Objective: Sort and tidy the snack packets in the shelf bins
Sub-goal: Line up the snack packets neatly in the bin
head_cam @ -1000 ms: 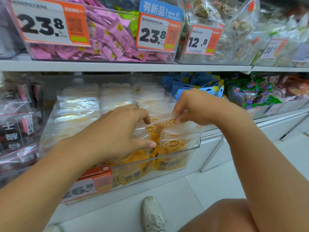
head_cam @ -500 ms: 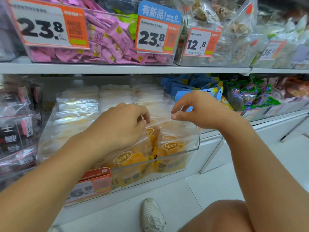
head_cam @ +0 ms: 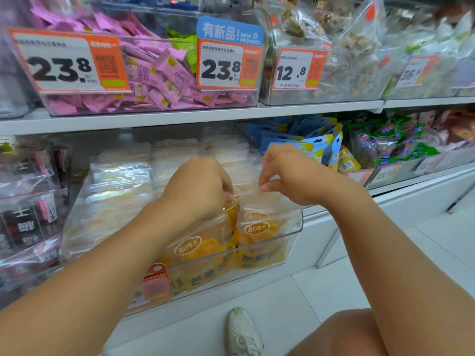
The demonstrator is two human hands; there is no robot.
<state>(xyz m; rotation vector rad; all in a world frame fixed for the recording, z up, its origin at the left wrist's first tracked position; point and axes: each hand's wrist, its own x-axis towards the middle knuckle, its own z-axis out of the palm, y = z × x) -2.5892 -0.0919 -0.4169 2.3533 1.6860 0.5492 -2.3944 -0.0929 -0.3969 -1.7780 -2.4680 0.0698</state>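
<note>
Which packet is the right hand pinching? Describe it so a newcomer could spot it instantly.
Find the clear bin on the lower shelf, below the pink sweets. At its front right corner stands a clear packet of orange fruit pieces with an oval white label. The right hand pinches its top edge; the neighbouring packet sits lower, under the left hand.

White two-tier shop shelf [head_cam: 195, 116], upper tier bearing clear bin of pink packets [head_cam: 154, 80], lower tier bearing clear bin of mango packets [head_cam: 257, 232], blue pouches [head_cam: 305, 140] beside it
</note>
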